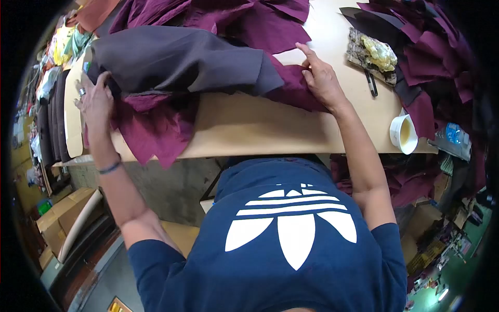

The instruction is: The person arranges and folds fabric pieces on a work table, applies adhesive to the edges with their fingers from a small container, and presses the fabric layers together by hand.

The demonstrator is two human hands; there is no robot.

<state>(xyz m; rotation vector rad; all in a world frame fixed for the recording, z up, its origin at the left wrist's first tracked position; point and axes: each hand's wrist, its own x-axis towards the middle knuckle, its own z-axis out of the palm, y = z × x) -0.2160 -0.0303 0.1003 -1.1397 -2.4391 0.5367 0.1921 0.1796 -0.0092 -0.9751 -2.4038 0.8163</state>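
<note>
A long piece of dark grey fabric (pixel 171 54) stretches across the table between my hands, partly folded over, with maroon fabric (pixel 293 86) showing at its right end. My left hand (pixel 96 101) wears a ring and grips the piece's left end, its fingertips partly behind the cloth. At the other end, my right hand (pixel 323 83) has its index finger stretched out, while its thumb and curled fingers hold the maroon edge. Pointed maroon pieces (pixel 161 127) hang from below the grey cloth, over the table's front edge.
More maroon cloth (pixel 244 21) lies at the back of the table (pixel 234 119). To the right are a stack of maroon and dark pieces (pixel 431 52), a patterned pad with a yellowish lump (pixel 382 54), a black tool (pixel 371 83), a white cup (pixel 403 134) and a plastic bottle (pixel 452 138).
</note>
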